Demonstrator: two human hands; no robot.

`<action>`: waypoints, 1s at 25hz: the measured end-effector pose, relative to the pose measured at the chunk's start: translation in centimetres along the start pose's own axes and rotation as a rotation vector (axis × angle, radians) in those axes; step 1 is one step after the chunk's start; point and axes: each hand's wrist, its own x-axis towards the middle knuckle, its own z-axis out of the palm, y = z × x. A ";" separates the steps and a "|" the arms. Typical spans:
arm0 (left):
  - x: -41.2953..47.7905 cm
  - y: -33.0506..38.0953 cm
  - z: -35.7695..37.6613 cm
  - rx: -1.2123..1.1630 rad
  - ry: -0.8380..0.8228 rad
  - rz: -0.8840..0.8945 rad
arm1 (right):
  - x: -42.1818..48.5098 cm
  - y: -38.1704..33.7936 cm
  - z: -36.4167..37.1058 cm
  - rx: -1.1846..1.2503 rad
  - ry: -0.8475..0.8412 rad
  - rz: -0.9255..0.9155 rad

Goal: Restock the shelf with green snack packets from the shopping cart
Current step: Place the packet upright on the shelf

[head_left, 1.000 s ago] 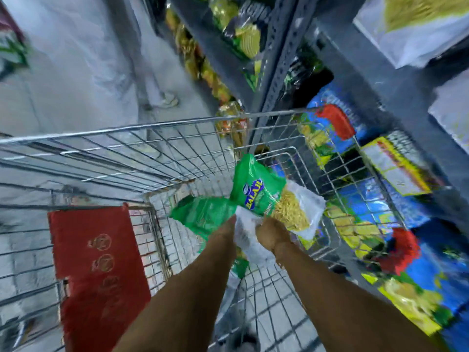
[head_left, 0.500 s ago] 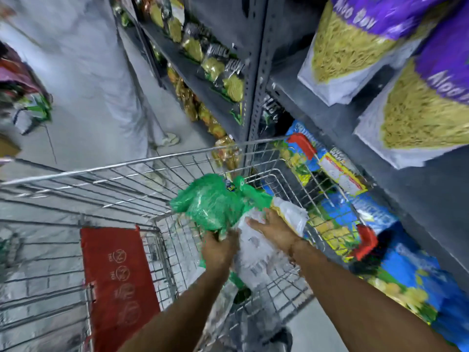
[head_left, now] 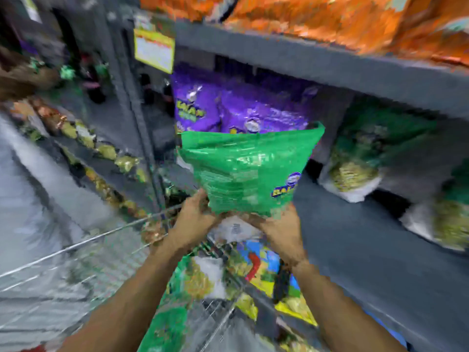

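A green snack packet (head_left: 250, 171) stands upright in the air in front of the grey shelf (head_left: 355, 224), its back toward me. My left hand (head_left: 195, 215) grips its lower left corner and my right hand (head_left: 278, 228) grips its lower right edge. Below my arms the wire shopping cart (head_left: 101, 235) holds more green packets (head_left: 193, 278). Other green packets (head_left: 360, 158) stand on the shelf to the right. The picture is blurred.
Purple packets (head_left: 228, 110) stand at the back of the same shelf, behind the held packet. Orange packets (head_left: 330, 19) fill the shelf above. Blue and yellow packets (head_left: 264, 260) lie on the lower shelf. A yellow price tag (head_left: 154, 50) hangs on the upright post.
Both hands have lifted the green packet out of the cart and up to shelf height. The camera has tilted up from the cart toward the shelves.
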 end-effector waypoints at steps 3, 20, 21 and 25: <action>2.9 3.1 6.3 0.035 -0.047 0.113 | 0.4 0.2 -6.1 -0.064 0.362 -0.010; 6.9 1.1 17.9 -0.124 -0.303 -0.060 | 0.3 5.4 -12.0 -0.108 0.610 -0.061; 6.4 0.6 17.4 -0.168 -0.323 -0.061 | 0.0 5.8 -11.7 -0.100 0.615 -0.069; 3.9 1.9 18.4 -0.206 -0.358 -0.121 | -0.5 5.7 -10.5 -0.148 0.691 -0.025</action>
